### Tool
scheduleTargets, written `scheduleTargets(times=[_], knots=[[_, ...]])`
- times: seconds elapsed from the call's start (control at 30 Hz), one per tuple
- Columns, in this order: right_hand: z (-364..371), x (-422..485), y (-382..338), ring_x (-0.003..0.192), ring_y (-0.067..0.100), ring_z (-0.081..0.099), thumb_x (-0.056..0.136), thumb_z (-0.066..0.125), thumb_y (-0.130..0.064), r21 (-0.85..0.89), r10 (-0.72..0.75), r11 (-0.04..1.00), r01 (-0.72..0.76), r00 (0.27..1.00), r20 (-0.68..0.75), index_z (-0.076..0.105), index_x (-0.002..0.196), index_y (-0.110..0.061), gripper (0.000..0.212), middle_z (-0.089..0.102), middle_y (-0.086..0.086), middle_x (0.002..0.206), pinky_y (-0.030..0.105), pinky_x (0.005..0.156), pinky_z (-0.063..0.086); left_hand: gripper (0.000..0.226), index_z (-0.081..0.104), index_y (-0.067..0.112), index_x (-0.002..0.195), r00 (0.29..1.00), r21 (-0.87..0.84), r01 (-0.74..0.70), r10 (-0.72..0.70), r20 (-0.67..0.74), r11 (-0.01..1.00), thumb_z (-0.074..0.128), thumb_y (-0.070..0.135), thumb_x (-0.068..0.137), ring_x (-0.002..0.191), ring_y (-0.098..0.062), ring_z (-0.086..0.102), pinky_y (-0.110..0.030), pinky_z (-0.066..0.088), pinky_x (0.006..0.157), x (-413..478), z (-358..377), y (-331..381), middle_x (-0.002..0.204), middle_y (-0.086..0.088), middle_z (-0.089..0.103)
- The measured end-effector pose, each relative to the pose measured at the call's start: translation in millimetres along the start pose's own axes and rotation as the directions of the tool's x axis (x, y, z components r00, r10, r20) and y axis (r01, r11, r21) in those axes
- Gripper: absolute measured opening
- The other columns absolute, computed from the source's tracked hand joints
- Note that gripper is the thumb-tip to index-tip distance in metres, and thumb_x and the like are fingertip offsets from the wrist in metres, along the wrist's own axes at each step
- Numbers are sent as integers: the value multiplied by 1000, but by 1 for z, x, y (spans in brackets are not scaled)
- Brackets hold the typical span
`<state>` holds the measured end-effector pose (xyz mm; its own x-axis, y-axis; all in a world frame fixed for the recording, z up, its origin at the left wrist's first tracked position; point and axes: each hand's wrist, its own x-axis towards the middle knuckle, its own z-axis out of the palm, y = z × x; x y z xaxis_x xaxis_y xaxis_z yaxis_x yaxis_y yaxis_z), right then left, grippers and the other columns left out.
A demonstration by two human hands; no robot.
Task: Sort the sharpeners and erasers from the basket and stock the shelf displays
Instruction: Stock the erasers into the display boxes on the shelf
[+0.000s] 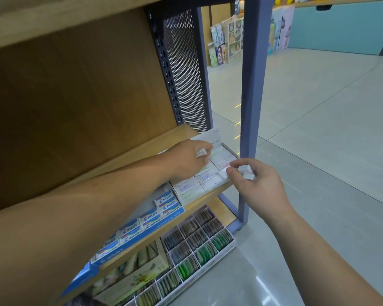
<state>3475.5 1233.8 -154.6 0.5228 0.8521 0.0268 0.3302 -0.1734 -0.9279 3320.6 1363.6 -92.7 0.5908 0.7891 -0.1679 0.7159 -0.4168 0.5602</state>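
A white display tray (pixel 229 151) of wrapped erasers sits at the right end of the wooden shelf (pixel 142 151). My left hand (pixel 186 160) reaches over the tray and pinches one small white eraser (pixel 201 153) in its fingertips. My right hand (pixel 259 184) hovers at the tray's front right corner, closed on two small white erasers (pixel 246 171). Left of the tray, a blue box of Pilot erasers (pixel 155 215) lies along the shelf front. The basket is out of view.
A grey-blue metal post (pixel 251 85) stands right beside the tray, just behind my right hand. Below the shelf lie a divided tray of green and brown items (pixel 197 246) and a printed box (pixel 137 272). Pale tiled floor (pixel 318 129) spreads to the right.
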Motion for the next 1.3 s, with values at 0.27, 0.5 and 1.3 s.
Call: scheduleTargets(times=[0.27,0.5,1.3], knots=[[-2,-5,-16,82,2,61,90,72,-39,111,-48,993,50,999,-21,74,97,-34,8,71,-13,93,26,67,52,20,60,33,119,988,-189,-41,12,-152,981,62,36,100,90,-17,70,-24,53,70,-32,-14,11,107,5,71],[-3,-8,-59,48,11,46,91,74,-36,373,-2,924,-88,972,234,75,89,-21,15,58,-7,58,20,42,33,15,51,13,116,977,-373,36,45,207,927,50,23,106,53,-10,36,-27,34,50,-63,-13,25,58,10,44],[31,-32,-111,68,27,69,100,42,-10,603,149,649,-464,855,497,60,93,-7,19,71,12,75,44,70,62,21,63,22,77,971,-570,-4,-132,-198,822,79,24,90,42,-1,51,-14,40,43,-111,-9,29,55,10,63]])
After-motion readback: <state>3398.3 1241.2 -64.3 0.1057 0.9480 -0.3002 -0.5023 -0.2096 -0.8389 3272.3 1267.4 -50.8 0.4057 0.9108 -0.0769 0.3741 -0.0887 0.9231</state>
